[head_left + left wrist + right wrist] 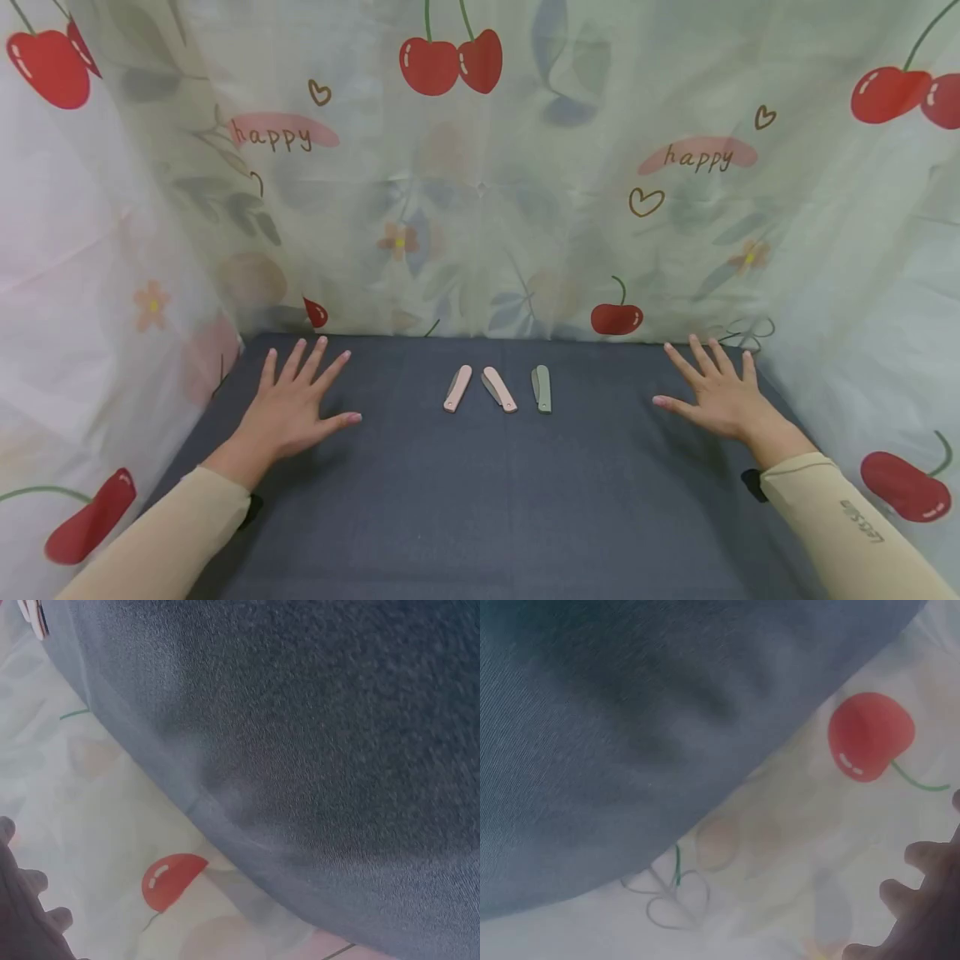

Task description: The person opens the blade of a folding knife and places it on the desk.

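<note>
Three small folded knives lie in a row at the middle back of the dark grey cloth point(480, 500): a pink one point(457, 388), a second pink one point(499, 389) and a green one point(542, 388). My left hand point(288, 408) rests flat on the cloth to their left, fingers spread, holding nothing. My right hand point(716, 392) lies flat to their right, fingers spread too. Both hands are well apart from the knives. In the left wrist view only the edge of my left hand point(22, 915) shows; in the right wrist view, my right hand's fingertips point(922, 900).
A pale curtain point(480, 208) printed with cherries and the word "happy" walls the cloth at the back and on both sides. The wrist views show the grey cloth point(315, 735) meeting that curtain point(795, 847).
</note>
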Demonstrator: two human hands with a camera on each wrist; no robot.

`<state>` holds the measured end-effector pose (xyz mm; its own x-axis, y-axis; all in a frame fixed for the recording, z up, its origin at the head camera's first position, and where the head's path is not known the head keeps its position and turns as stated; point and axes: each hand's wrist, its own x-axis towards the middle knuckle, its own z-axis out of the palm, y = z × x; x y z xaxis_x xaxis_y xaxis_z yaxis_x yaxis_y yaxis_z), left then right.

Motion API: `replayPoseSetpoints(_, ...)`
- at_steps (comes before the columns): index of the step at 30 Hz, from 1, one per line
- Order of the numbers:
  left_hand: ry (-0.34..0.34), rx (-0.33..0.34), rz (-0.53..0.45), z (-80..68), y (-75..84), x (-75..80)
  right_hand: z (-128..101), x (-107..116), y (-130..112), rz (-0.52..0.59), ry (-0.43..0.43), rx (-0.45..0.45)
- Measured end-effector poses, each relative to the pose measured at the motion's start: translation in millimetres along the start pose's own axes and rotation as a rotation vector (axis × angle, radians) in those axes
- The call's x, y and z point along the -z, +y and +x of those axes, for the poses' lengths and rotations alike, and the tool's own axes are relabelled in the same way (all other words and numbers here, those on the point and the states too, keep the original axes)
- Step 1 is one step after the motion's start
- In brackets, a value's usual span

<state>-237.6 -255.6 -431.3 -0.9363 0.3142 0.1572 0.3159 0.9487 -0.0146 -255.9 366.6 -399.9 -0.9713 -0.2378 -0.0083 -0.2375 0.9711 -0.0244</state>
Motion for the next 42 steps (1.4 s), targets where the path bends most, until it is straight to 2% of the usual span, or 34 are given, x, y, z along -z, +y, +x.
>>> replayPoseSetpoints(11,0.01,-0.002,-0.024,1.1,10.1,-6.2,2,-2,-14,0.085,0.016,-0.002)
replayPoseSetpoints(19,0.017,0.001,-0.041,5.6,24.3,-8.1,6,-2,-30,0.126,0.002,0.016)
replayPoseSetpoints(26,0.049,-0.003,-0.084,10.2,35.6,-13.4,11,-6,-41,0.18,0.013,0.029)
replayPoseSetpoints(42,0.02,0.013,-0.178,24.7,59.1,-22.2,28,-18,-72,0.277,0.05,0.052)
